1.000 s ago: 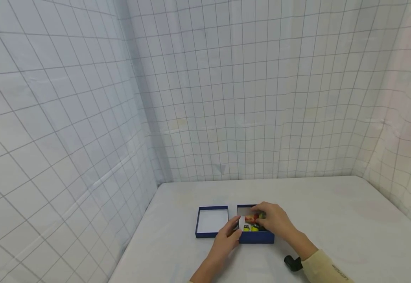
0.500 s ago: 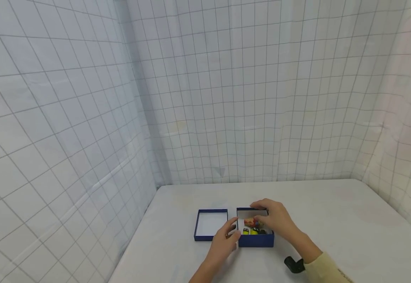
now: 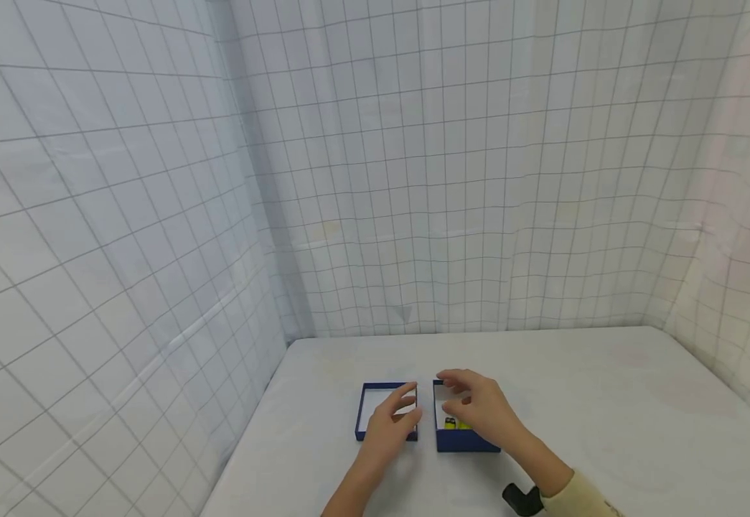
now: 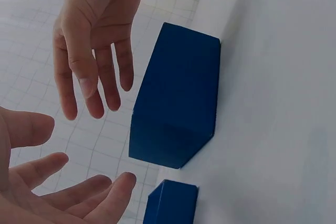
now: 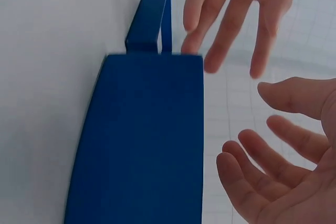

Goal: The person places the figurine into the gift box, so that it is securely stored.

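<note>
A deep blue box (image 3: 468,441) with a white inside stands on the table, and small yellow-and-black pieces (image 3: 450,423) show in it. To its left lies a shallow blue lid (image 3: 359,415), white inside face up. My left hand (image 3: 384,431) hovers over the lid's right side, fingers apart and holding nothing. My right hand (image 3: 481,413) is above the box with loosely bent fingers and nothing between them, hiding much of what lies inside. In the left wrist view, the box's blue outer walls (image 4: 176,93) are below both hands.
A black angled object (image 3: 522,499) lies near my right sleeve (image 3: 578,495). White cloth (image 3: 323,359) covers the table. Gridded white curtains (image 3: 413,179) hang at the back and sides.
My left hand has moved left from the box's edge to over the lid. The right hand has come away from the colourful pieces in the box and shifted left. Box and lid stay put.
</note>
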A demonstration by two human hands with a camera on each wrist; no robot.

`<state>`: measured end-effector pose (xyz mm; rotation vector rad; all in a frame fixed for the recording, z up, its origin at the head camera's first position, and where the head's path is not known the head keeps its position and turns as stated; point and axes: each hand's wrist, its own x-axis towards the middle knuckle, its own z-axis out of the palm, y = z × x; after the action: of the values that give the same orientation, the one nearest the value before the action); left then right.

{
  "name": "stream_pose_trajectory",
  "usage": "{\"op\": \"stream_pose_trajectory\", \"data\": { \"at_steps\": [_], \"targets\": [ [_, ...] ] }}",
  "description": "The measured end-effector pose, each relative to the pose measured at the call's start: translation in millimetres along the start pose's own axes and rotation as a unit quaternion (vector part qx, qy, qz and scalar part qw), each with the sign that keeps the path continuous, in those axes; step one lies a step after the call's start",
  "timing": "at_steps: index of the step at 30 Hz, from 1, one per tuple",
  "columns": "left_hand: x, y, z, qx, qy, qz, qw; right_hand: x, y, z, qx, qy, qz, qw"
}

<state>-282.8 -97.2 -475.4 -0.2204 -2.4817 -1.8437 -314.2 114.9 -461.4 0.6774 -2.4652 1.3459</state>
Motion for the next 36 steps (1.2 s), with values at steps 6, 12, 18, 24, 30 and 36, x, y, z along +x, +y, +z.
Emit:
{"op": "stream_pose_trajectory", "data": {
  "at_steps": [6,12,18,24,30,36],
  "targets": [
    [-0.2,-0.9,-24.5,0.016,0.009,0.024,0.9995,-0.9,-17.5,15.7,0.027,0.006,0.024,0.9993],
    [-1.1,-4.7,-46.8,0.034,0.022,0.039,0.9984,-0.2,-29.1,31.7,0.048,-0.002,0.035,0.9983],
    [-2.9,-11.2,-65.2,0.064,0.037,0.038,0.9965,-1.4,-36.9,47.3,0.074,-0.023,0.059,0.9952],
    [-3.3,-19.2,-81.2,0.062,0.051,0.024,0.9965,-2.4,-46.4,62.3,0.115,-0.050,0.076,0.9891],
    [-5.8,-29.6,-94.9,0.050,0.041,0.004,0.9979,-6.3,-52.5,78.2,0.102,-0.061,0.104,0.9875],
    [-6.6,-38.0,-100.0,0.040,0.018,-0.021,0.9988,-9.2,-48.9,91.7,0.068,-0.060,0.120,0.9886]
  ]
}}
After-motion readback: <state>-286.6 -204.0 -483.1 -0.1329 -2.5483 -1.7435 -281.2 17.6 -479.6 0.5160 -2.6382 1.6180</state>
